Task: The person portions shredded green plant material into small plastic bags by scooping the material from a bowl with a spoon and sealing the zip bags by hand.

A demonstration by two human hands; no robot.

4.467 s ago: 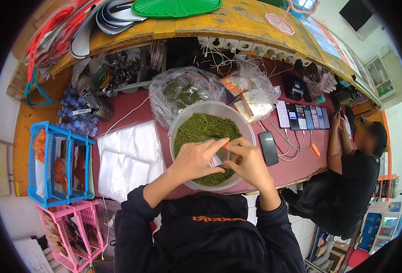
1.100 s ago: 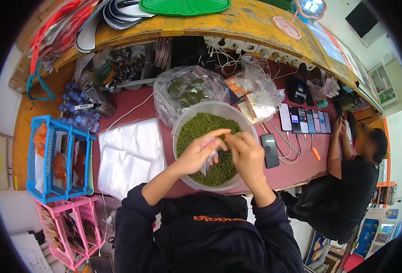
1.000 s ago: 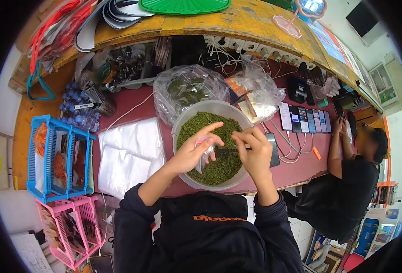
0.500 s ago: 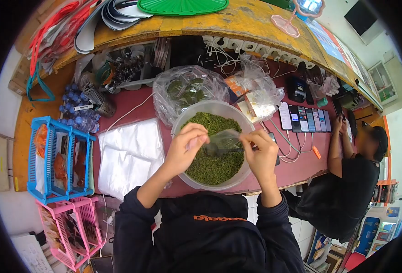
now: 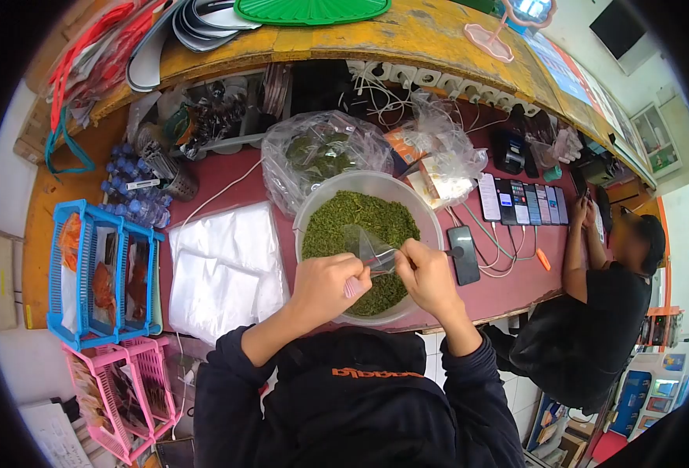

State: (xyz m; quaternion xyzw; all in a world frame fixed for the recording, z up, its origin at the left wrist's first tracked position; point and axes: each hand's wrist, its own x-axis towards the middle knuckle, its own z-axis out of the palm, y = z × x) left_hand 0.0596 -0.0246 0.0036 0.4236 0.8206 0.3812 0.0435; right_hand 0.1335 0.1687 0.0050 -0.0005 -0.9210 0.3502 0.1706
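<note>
A round, whitish plastic tub (image 5: 433, 210) stands before me, with chopped green leaves (image 5: 360, 209) inside. Over its near half, my left hand (image 5: 326, 285) and my right hand (image 5: 430, 277) are close together, fingers closed. Between them they grip a small clear plastic bag (image 5: 377, 251), pulled taut, one corner pointing away from me. A dark thin handle-like piece with a rounded end (image 5: 458, 252) sticks out to the right of my right hand; it looks like a spoon, partly hidden. Left of the tub lie stacked clear plastic bags (image 5: 220, 273).
Behind the tub sits a large clear bag of green leaves (image 5: 321, 152). Blue baskets (image 5: 99, 273) stand at left, pink baskets (image 5: 122, 398) below. A dark phone (image 5: 463, 261), cables and a row of phones (image 5: 520, 204) lie right. Another person (image 5: 602, 320) sits at right.
Both hands have come down toward me and turned into tighter grips, drawing the small bag taut. The dark spoon-like piece has shifted from over the leaves to the right of my right hand.
</note>
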